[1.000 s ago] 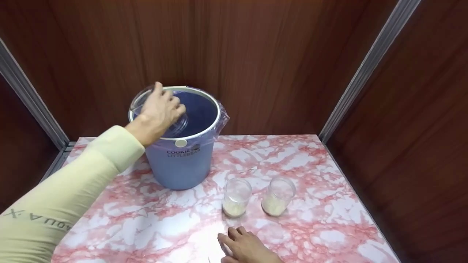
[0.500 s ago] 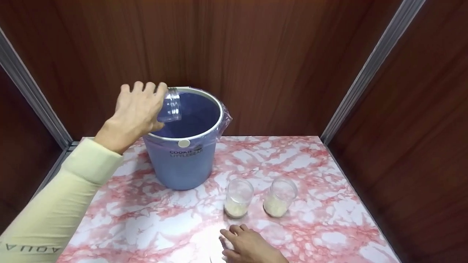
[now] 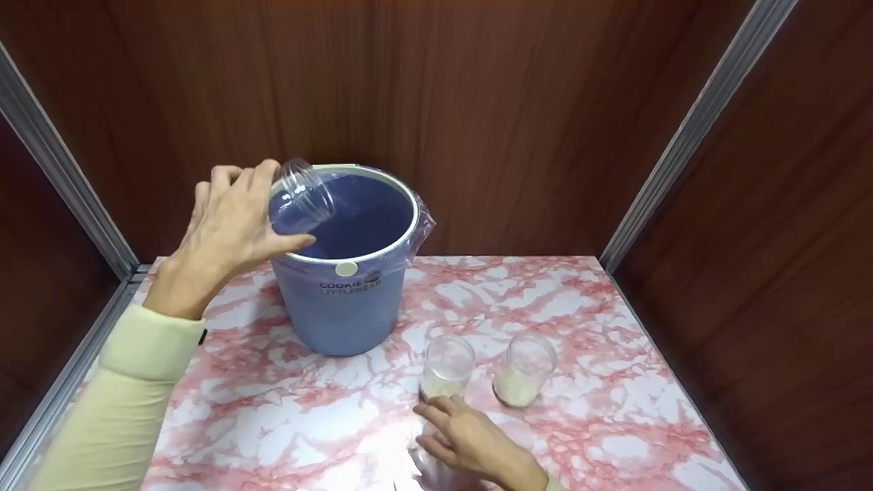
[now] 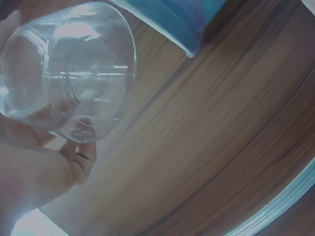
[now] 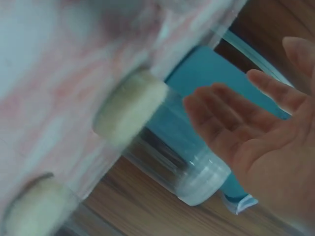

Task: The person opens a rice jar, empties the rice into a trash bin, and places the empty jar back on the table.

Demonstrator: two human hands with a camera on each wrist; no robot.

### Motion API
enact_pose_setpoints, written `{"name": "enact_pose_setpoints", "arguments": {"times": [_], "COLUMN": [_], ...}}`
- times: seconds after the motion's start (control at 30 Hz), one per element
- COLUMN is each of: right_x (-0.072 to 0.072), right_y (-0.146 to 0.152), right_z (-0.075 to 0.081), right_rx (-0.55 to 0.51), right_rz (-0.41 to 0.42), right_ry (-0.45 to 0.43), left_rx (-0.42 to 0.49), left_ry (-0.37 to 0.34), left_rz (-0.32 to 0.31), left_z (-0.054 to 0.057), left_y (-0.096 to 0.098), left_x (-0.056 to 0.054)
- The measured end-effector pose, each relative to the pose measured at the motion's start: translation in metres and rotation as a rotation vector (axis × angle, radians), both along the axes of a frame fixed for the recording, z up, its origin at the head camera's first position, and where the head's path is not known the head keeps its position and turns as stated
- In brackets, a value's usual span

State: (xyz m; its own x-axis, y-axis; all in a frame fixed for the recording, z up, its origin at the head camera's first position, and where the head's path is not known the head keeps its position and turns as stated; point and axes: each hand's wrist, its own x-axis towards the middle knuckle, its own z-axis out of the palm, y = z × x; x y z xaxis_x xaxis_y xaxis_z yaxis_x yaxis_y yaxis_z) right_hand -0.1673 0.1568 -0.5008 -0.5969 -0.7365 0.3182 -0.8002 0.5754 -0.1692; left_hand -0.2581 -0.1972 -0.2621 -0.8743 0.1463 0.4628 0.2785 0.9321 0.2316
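My left hand [image 3: 228, 218] grips a see-through plastic jar [image 3: 303, 198] over the left side of a blue bucket [image 3: 344, 320]. The jar is tilted with its mouth toward the bucket's inside; the left wrist view shows its clear walls [image 4: 93, 73] with nothing inside. My right hand [image 3: 470, 436] has relaxed fingers, right by the nearer jar [image 3: 450, 358], which stands upright with a pale layer at its bottom. In the right wrist view, the fingers [image 5: 216, 118] lie beside that jar's wall, not curled round it. A second such jar [image 3: 525, 368] stands to its right.
Clear film [image 3: 419, 225] lines the bucket and hangs over its white rim. A clear, shiny thing [image 3: 426, 464] shows partly beneath my right hand. Dark wood panels [image 3: 477, 123] with metal posts [image 3: 702, 123] enclose the pink-and-white marbled table [image 3: 580, 293].
My left hand has drawn left from above the bucket, turning the jar from mouth-down to sideways. My right hand has moved forward to the nearer jar.
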Motion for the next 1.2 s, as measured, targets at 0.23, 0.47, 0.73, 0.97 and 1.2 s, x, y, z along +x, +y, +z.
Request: {"name": "enact_pose_setpoints", "arguments": {"times": [0.23,0.47,0.73,0.97,1.2], "right_x": [-0.008,-0.015,-0.022,-0.038,-0.052], "right_y": [-0.001,-0.002,0.0,0.0,0.001], "right_z": [0.018,0.027,0.036,0.038,0.035], "right_rx": [-0.061,-0.111,-0.158,-0.179,-0.167], "right_rz": [-0.032,-0.07,-0.084,-0.092,-0.167], "right_ry": [0.039,0.074,0.087,0.132,0.207], "left_rx": [0.07,0.216,0.271,0.36,0.414], "left_ry": [0.109,0.153,0.083,0.086,0.044], "left_rz": [-0.04,-0.123,-0.146,-0.201,-0.214], "left_z": [-0.014,-0.029,-0.052,-0.081,-0.121], "left_y": [-0.005,-0.006,-0.004,-0.005,-0.001], "left_x": [0.009,0.022,0.048,0.059,0.065]}}
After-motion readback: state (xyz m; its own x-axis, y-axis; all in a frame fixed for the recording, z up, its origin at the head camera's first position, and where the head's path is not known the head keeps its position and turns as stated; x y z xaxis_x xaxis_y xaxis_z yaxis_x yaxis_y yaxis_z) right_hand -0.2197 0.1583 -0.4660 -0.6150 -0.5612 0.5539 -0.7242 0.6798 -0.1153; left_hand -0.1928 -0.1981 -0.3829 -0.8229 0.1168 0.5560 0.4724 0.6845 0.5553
